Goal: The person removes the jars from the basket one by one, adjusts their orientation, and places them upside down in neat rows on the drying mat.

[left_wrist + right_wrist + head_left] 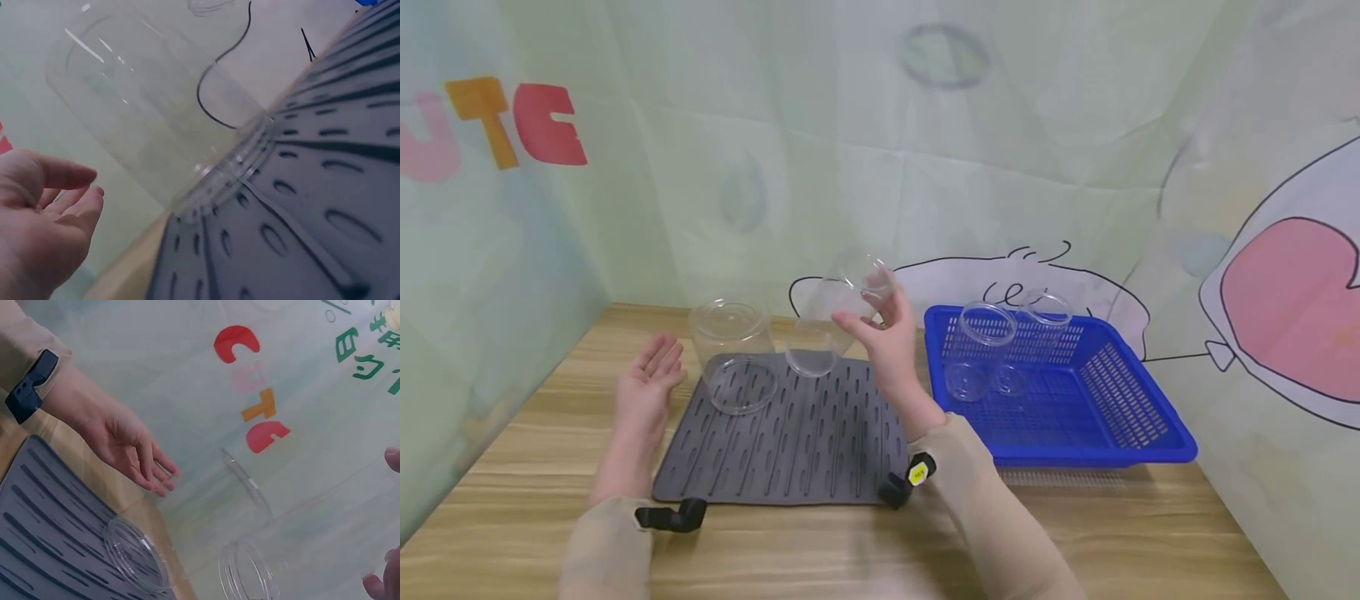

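My right hand point(891, 342) grips a clear plastic cup point(827, 321), thumb and fingers around its upper end. The cup tilts over the grey mat point(805, 450), its wide rim pointing down and left. A larger clear jar point(733, 346) stands mouth down on the mat's far left part; the left wrist view shows its rim point(228, 178) on the ridged surface. Left of that jar, my left hand point(651, 379) is held palm up with loose fingers, apart from it and holding nothing. Only fingertips point(375, 587) of my right hand show in the right wrist view.
A blue plastic basket point(1075, 454) stands to the right of the mat, with two clear cups point(987, 342) upright at its left side. The wooden table point(775, 550) meets a printed curtain point(850, 150) along its back and sides.
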The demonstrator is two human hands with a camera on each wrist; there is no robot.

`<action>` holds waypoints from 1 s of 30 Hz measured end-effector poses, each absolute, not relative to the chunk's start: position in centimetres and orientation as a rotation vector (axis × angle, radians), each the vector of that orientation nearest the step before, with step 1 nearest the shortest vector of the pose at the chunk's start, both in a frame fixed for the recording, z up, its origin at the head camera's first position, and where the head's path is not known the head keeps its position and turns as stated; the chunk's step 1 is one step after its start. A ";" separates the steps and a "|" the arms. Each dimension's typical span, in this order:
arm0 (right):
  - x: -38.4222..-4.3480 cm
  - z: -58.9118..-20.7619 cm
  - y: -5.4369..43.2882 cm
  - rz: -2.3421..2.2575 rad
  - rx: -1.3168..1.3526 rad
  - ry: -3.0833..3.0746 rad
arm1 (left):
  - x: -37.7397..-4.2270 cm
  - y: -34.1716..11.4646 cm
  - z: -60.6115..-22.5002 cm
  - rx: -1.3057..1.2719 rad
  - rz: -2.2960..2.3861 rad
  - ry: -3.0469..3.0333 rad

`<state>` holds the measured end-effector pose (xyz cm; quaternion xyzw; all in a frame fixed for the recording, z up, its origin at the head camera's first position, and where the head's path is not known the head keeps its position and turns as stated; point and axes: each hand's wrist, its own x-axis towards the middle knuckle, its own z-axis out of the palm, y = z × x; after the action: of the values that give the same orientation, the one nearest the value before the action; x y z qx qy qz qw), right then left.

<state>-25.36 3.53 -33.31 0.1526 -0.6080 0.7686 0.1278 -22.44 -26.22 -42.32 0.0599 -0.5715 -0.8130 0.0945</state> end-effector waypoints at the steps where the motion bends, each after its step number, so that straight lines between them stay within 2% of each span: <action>1: -25.4 -33.5 3.3 2.217 0.436 -1.790 | -22.6 -26.3 -42.7 0.188 -2.398 -1.736; 11: -25.6 -35.5 1.8 2.040 0.365 -2.070 | -22.7 -26.6 -45.0 0.218 -2.293 -2.025; 30: -26.1 -38.3 0.5 1.994 0.350 -2.225 | -22.3 -26.4 -45.6 0.282 -2.294 -2.185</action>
<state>-26.05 0.51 -38.30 0.1161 -0.7380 0.6614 0.0666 -22.31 -26.37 -45.59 0.0888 -0.6868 -0.7211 -0.0193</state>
